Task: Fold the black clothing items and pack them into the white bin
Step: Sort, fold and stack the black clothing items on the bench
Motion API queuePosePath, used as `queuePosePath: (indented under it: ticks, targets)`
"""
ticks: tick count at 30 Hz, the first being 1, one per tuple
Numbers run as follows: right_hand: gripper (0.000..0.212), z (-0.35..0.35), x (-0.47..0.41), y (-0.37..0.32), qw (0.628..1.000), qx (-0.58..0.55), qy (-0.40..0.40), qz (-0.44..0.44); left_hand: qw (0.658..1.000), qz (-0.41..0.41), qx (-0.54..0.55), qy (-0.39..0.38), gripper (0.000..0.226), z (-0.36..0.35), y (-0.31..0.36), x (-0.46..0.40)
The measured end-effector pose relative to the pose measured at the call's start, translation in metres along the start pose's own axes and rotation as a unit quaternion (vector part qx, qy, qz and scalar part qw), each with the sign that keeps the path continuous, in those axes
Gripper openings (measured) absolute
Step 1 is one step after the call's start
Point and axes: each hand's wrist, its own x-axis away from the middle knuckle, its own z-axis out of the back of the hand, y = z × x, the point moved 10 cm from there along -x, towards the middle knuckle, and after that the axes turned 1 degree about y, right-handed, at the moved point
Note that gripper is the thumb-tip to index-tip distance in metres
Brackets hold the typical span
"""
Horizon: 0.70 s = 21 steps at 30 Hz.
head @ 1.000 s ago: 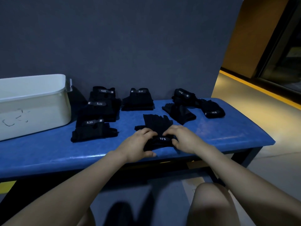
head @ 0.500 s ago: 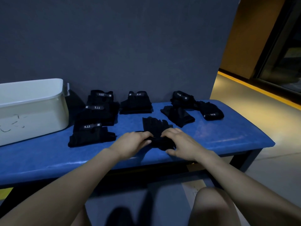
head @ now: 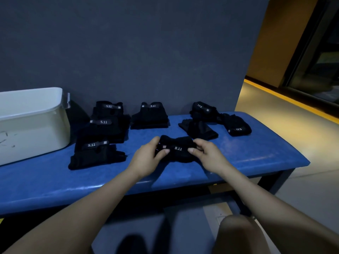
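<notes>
Two hands on one bundle: my left hand (head: 146, 155) pinches the left end of the folded black item (head: 177, 148), and my right hand (head: 207, 153) pinches the right end, thumbs on top, fingers curled behind. So each grip is holding that same item, its "5.11" label facing up between my thumbs. It sits near the front edge of the blue counter (head: 256, 154), roughly mid-length; whether it rests on the surface or is just lifted, I cannot tell.

Toward the left end of the counter stands the white bin (head: 34, 123); I cannot see its inside from here. Just beside it, a run of three black items (head: 100, 136) stretches from the back edge toward the front, overlapping, each showing a label. At the back edge, mid-counter, another folded black item (head: 149, 116) lies alone. Toward the right end, a loose heap of black items (head: 211, 120) lies jumbled, labels upside down to me. Below the front edge, my knee (head: 238, 233) shows.
</notes>
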Motion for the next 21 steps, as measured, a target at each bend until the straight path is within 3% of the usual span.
queuePosePath:
  ticks: [2, 6, 10, 16, 21]
  targets:
    - [0.017, 0.008, -0.008, 0.002, 0.999, -0.016, 0.036, -0.027, 0.997, 0.036, 0.062, 0.012, 0.025, 0.001, -0.002, -0.008]
    - [0.041, 0.018, -0.018, 0.014, 0.991, 0.053, 0.087, -0.081, 0.986, 0.125, 0.113, 0.022, 0.023, -0.008, -0.018, -0.022]
    - [0.04, 0.019, -0.022, 0.03, 0.982, 0.085, 0.108, -0.131, 0.982, 0.163, 0.089, 0.025, 0.027, -0.016, -0.029, -0.03]
    - [0.021, 0.021, -0.024, 0.03, 0.978, 0.085, 0.135, -0.133, 0.979, 0.19, 0.069, 0.03, 0.028, -0.016, -0.034, -0.031]
    - [0.03, 0.021, -0.025, 0.031, 0.975, 0.099, 0.134, -0.144, 0.976, 0.177, 0.127, 0.02, 0.041, -0.009, -0.03, -0.017]
